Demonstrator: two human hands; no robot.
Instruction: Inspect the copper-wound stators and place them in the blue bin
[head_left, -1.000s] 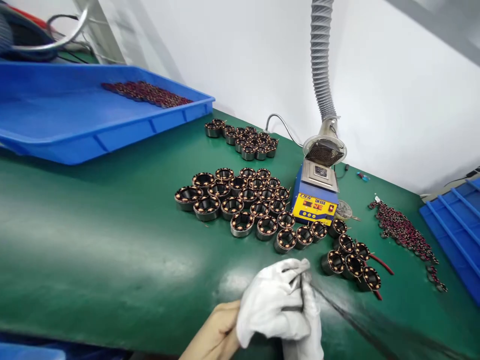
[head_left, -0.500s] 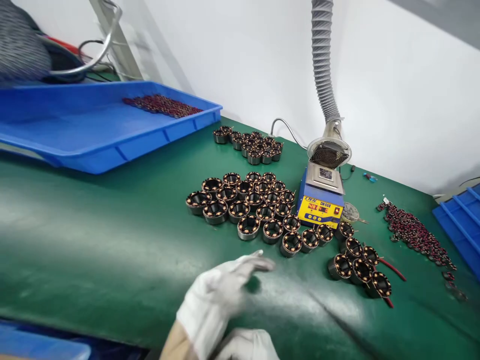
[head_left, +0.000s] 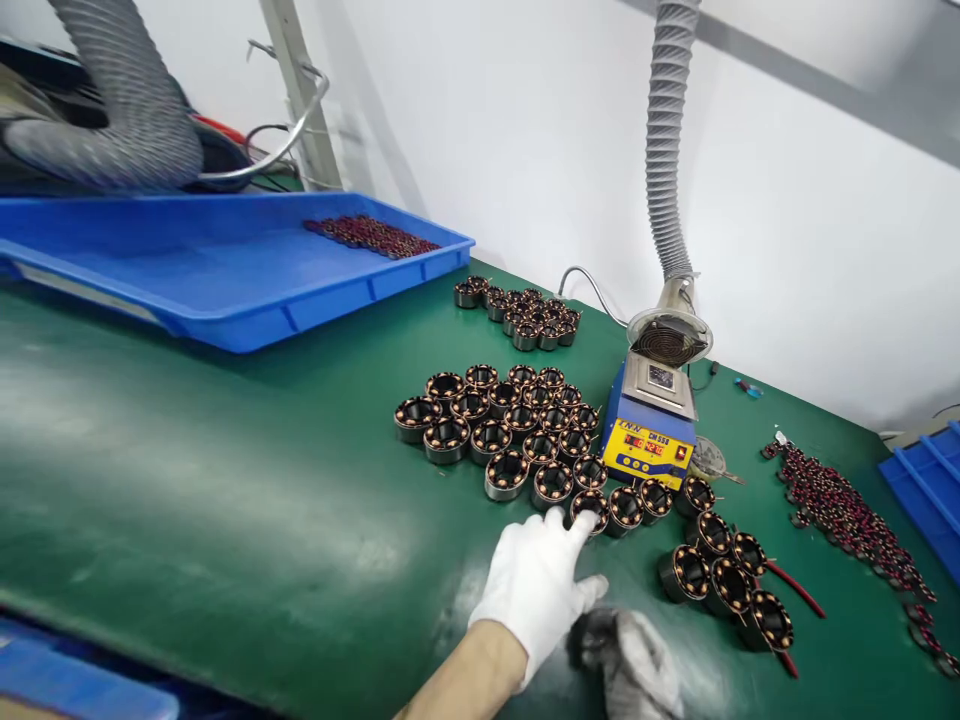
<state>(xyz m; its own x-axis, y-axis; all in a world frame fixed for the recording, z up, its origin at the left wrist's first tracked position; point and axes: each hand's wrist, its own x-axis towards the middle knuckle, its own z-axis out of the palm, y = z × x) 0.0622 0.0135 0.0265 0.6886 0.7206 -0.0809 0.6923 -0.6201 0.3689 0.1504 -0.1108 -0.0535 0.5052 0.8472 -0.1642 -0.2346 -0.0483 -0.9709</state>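
Observation:
My left hand (head_left: 536, 590), in a white glove, reaches over the bench with fingers spread and thumb held apart. Its index fingertip touches the rim of a motor stator (head_left: 589, 509) at the near edge of a group. These stators are short dark rings with copper windings inside. Low in the picture, my right hand (head_left: 643, 665) wears a greyish glove smeared by motion. Something dark blurs at its fingertips, and I cannot make out whether it is held. Right of both hands stand several more stators (head_left: 729, 585), some with red wires (head_left: 796, 588).
Behind the stators stands a blue and yellow solder pot (head_left: 649, 440) under an extraction hose (head_left: 667, 150). A blue tray (head_left: 255, 325) lies at the left. Another stator cluster (head_left: 525, 335) sits farther back. At right are a pile of small dark-red parts (head_left: 847, 510) and a blue crate (head_left: 926, 485).
My left hand has moved right and forward onto a stator at the group's near edge. My right hand has shifted right, and the view has swung slightly.

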